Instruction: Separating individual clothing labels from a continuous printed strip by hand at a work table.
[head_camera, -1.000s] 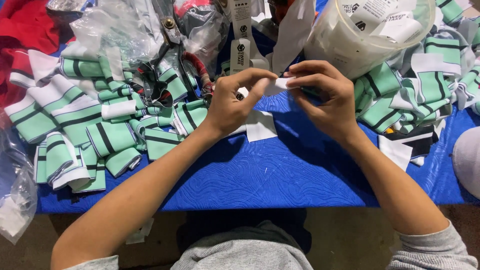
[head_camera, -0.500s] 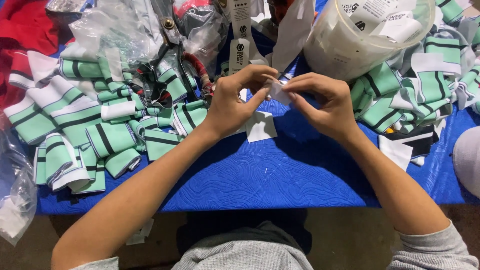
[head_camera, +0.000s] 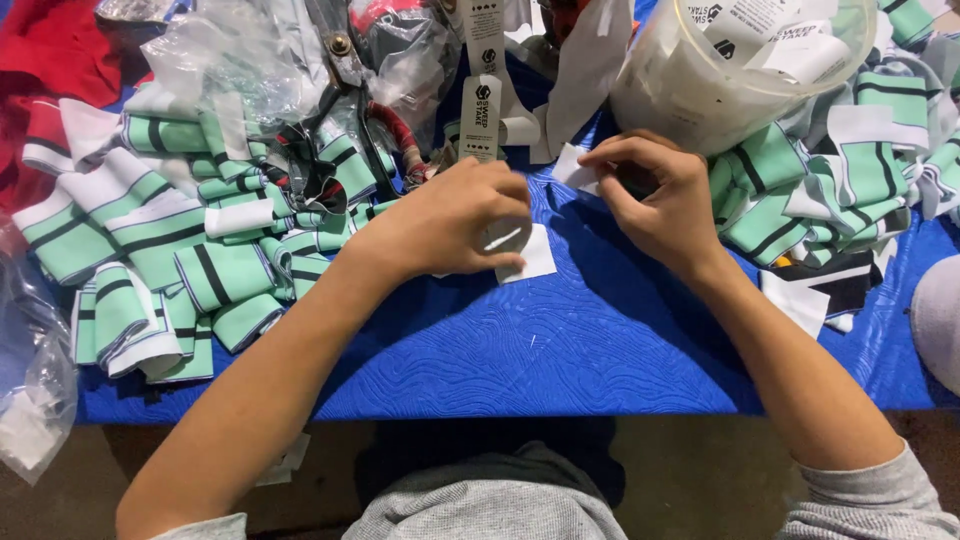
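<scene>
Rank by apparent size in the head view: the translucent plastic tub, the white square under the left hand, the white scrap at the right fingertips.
1. translucent plastic tub
2. white square, partly hidden by the left hand
3. white scrap, partly covered by the right hand

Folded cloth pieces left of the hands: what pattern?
Mint green with black and white stripes, clearest in the head view.
</scene>
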